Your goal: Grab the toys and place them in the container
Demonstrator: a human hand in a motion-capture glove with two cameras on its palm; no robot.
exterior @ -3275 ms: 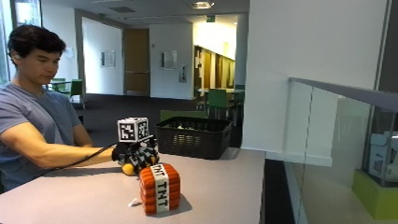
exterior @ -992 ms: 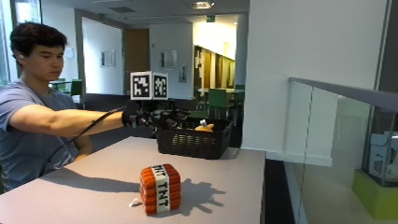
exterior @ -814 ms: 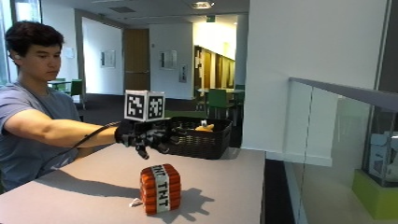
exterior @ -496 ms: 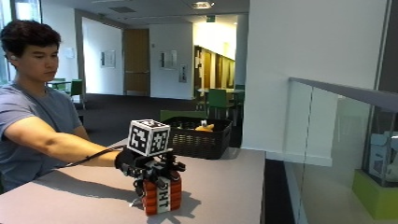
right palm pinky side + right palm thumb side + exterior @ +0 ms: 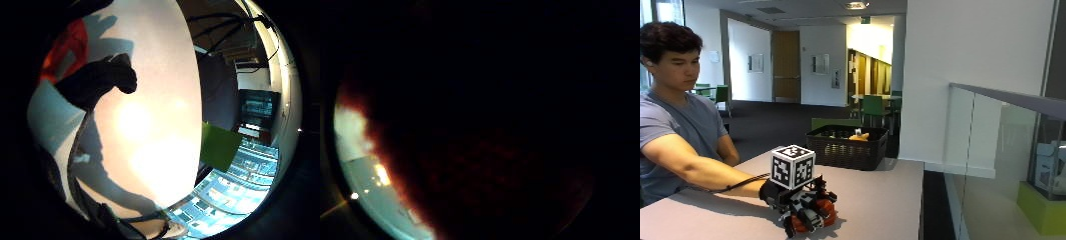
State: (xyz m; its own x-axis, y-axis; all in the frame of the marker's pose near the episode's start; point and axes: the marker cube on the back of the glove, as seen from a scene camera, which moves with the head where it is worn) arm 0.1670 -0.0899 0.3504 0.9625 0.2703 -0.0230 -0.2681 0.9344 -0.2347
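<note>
Red cylindrical plush toy (image 5: 818, 216) with white lettering stands on the pale tabletop (image 5: 886, 200) near its front edge, almost covered by the black-gloved right hand (image 5: 800, 205). The hand lies over the top of the toy with its fingers (image 5: 808, 219) curled down round it; only strips of red show beneath and between them. In the little finger side palm view a patch of the red toy (image 5: 65, 50) sits beside a dark gloved finger (image 5: 100, 80) above the pale tabletop (image 5: 150, 125), and the thumb side palm view is filled by a dim reddish surface (image 5: 485, 175) close to the palm.

Half a second earlier the hand was just arriving above the toy, whose white label could still be seen; now the hand has come down and closed over it. A second ago the same hand was out over the basket, with the toy standing uncovered.

Black woven plastic basket (image 5: 845, 146) stands at the far end of the tabletop, well apart from the toy, with a small yellow-orange toy (image 5: 856, 135) showing above its rim. Between toy and basket the tabletop lies bare. Beside the tabletop runs a glass partition (image 5: 993, 150).
</note>
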